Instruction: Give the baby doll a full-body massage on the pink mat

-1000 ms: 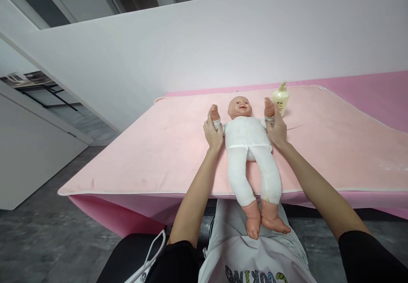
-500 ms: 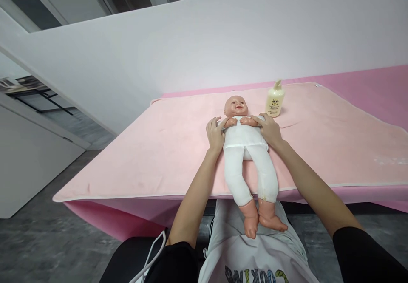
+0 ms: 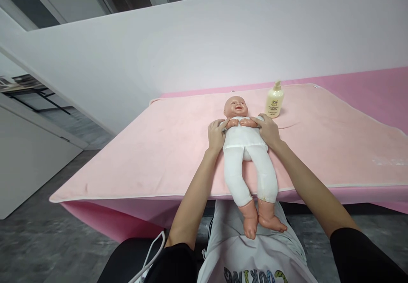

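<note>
A baby doll in white cloth lies on its back, head toward the wall. Its legs reach past the near table edge, with the bare feet over my lap. My left hand is closed around the doll's arm on the left of the view, by its small hand. On the other side my right hand grips the doll's other arm in the same way. Both doll hands rest on its chest. Just beyond my right hand stands a pale yellow pump bottle, upright.
A pink towel covers much of the table, over a darker pink cloth. A white wall rises behind the table. At lower left are a black chair and a white cable.
My left hand has shifted very slightly inward, and the doll's hand beside it has moved a touch. My right hand still holds the other arm.
</note>
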Demonstrator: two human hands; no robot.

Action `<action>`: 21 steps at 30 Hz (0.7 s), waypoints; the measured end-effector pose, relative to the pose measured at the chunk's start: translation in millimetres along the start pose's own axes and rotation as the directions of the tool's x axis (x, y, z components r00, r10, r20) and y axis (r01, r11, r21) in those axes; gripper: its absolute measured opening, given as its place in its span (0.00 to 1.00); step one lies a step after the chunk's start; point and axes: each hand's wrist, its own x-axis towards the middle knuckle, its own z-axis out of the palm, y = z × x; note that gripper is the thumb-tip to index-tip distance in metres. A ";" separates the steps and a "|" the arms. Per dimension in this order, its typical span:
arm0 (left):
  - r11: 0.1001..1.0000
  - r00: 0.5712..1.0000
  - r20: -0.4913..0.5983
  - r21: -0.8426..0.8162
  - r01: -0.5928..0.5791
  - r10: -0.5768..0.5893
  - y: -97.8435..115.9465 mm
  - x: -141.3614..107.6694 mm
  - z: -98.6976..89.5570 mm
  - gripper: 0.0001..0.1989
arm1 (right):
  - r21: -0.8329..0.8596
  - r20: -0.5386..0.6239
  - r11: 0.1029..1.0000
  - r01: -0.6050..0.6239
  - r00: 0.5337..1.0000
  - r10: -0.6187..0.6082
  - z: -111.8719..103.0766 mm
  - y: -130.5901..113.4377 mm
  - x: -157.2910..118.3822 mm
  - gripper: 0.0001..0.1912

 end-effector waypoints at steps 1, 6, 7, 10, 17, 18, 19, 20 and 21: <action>1.000 1.000 0.007 0.003 -0.005 0.005 -0.1 0.3 0.1 0.30 | -0.010 -0.004 1.000 0.004 1.000 -0.004 0.7 -0.2 -0.2 0.29; 0.999 1.000 0.029 -0.034 -0.011 0.012 -1.4 0.2 0.3 0.32 | -0.026 0.009 1.000 0.011 1.000 -0.011 -0.2 -1.9 -2.1 0.29; 0.998 1.000 0.029 -0.055 -0.005 0.006 -1.4 -0.2 -0.1 0.32 | -0.006 0.011 1.000 0.014 1.000 -0.014 -1.1 -2.2 -2.5 0.29; 0.987 0.999 -0.012 -0.155 0.033 -0.035 0.6 -1.4 -2.5 0.32 | 0.132 -0.016 0.991 0.015 1.000 -0.013 -2.9 -1.8 -3.1 0.30; 0.857 0.900 -0.311 -0.502 0.117 -0.305 4.0 0.6 -5.4 0.33 | 0.594 -0.139 0.771 -0.230 0.914 0.380 3.5 9.6 4.0 0.33; 0.830 0.867 -0.335 -0.539 0.144 -0.367 0.8 1.7 -3.9 0.33 | 0.659 -0.155 0.714 -0.239 0.885 0.439 3.9 11.8 5.9 0.35; 0.802 0.831 -0.352 -0.571 0.174 -0.431 -3.8 2.8 -2.0 0.33 | 0.718 -0.176 0.657 -0.229 0.854 0.490 4.0 13.8 7.7 0.35; 0.772 0.793 -0.359 -0.602 0.205 -0.491 -9.8 3.8 0.2 0.33 | 0.772 -0.195 0.600 -0.209 0.821 0.537 3.7 15.8 9.4 0.36; 0.738 0.764 -0.350 -0.632 0.235 -0.542 -16.7 4.5 2.5 0.33 | 0.821 -0.203 0.537 -0.191 0.783 0.588 3.2 17.7 10.8 0.37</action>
